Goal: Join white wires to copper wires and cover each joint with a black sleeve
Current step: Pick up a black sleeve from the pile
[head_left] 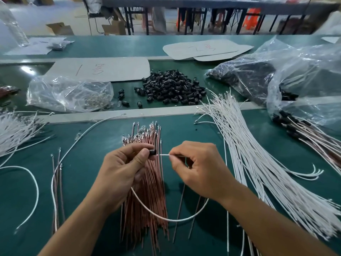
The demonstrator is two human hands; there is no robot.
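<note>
My left hand [121,169] pinches a small black sleeve [152,152] between thumb and fingers, above a bundle of copper wires [145,200] lying on the green table. My right hand [195,167] pinches the end of a white wire [164,155] whose tip points into the sleeve. That white wire loops down below both hands [171,219]. Thin copper wires also hang down from under my right hand. A heap of loose black sleeves [173,87] lies further back at the middle. A thick sheaf of white wires [258,159] fans out to the right.
A clear bag with small glass parts [70,93] sits at the back left. A large plastic bag [295,71] with dark parts and finished sleeved wires [302,130] lies at the right. More white wires [16,132] lie at the left edge. Cardboard sheets [103,69] lie behind.
</note>
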